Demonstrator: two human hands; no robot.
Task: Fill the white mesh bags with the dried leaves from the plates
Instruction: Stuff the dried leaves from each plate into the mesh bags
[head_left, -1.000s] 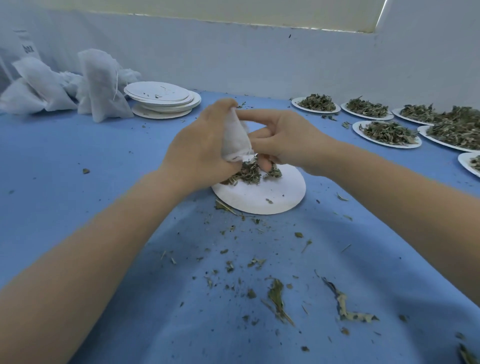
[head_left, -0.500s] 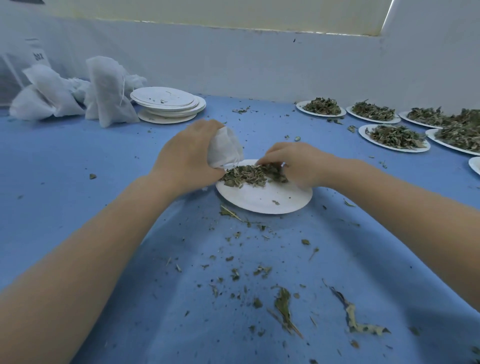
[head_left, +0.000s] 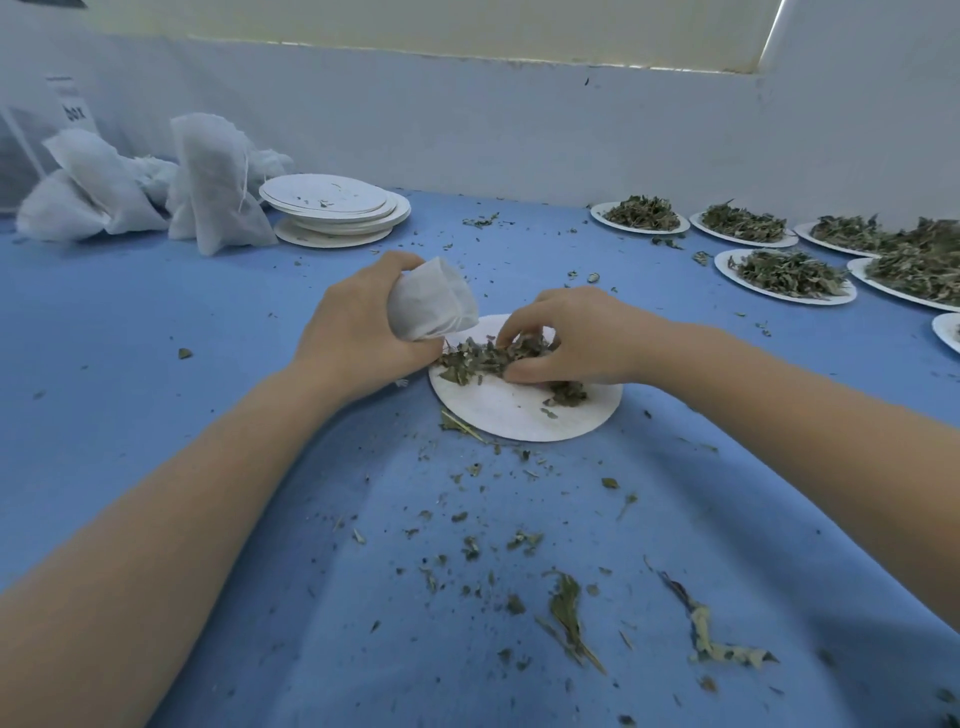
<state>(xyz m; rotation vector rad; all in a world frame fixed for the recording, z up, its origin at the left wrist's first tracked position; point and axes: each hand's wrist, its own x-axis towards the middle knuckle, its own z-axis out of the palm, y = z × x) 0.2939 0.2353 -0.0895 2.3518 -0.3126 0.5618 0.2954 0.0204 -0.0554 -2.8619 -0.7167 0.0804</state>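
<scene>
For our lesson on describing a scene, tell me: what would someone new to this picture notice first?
Two hands meet over a white plate in the middle of the blue table: the left hand holds a white mesh bag, and the right hand gathers dried leaves from the plate. More plates of leaves line the far right, and filled bags sit beside a stack of empty plates at the far left.

Two hands (head_left: 363, 332) (head_left: 576, 338), one mesh bag (head_left: 431, 301) held, six leaf-laden plates (head_left: 524, 415) visible, one stack of empty plates (head_left: 337, 208), filled bags (head_left: 213, 187) uncountable.
</scene>
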